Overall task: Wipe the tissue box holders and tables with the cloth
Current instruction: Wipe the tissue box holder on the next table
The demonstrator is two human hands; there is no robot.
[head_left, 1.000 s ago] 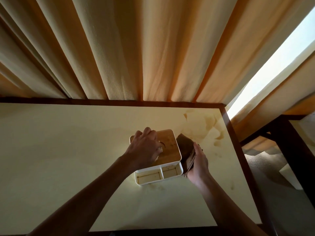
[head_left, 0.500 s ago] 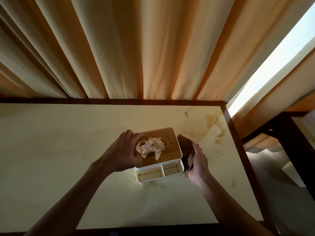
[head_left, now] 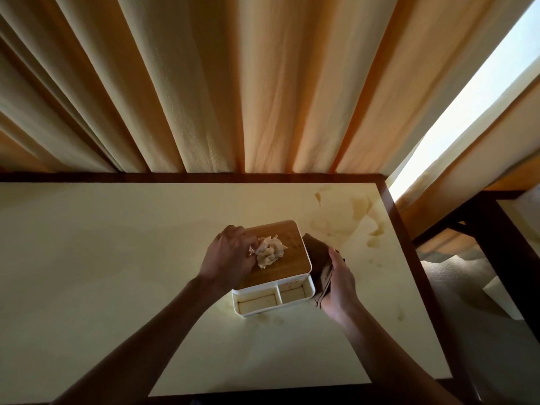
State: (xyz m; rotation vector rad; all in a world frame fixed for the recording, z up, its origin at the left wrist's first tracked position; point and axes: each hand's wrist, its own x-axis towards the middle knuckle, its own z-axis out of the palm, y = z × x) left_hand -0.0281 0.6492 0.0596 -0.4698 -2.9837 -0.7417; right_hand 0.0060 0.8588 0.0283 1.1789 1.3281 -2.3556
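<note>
Left hand (head_left: 230,258) now back beside tissue (head_left: 270,250); stained table (head_left: 344,217), curtains (head_left: 233,83).

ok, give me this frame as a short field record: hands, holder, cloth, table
left hand: rests on the lid's left edge, fingers beside the tissue
right hand: holds the cloth against the holder's right side
holder: white tissue box holder with wooden lid, two open compartments at the near end
tissue: crumpled tuft sticking up from the lid
cloth: dark brown, folded, touching the holder's side
table: pale top with dark rim
stains: brownish patches by the far right corner
</note>
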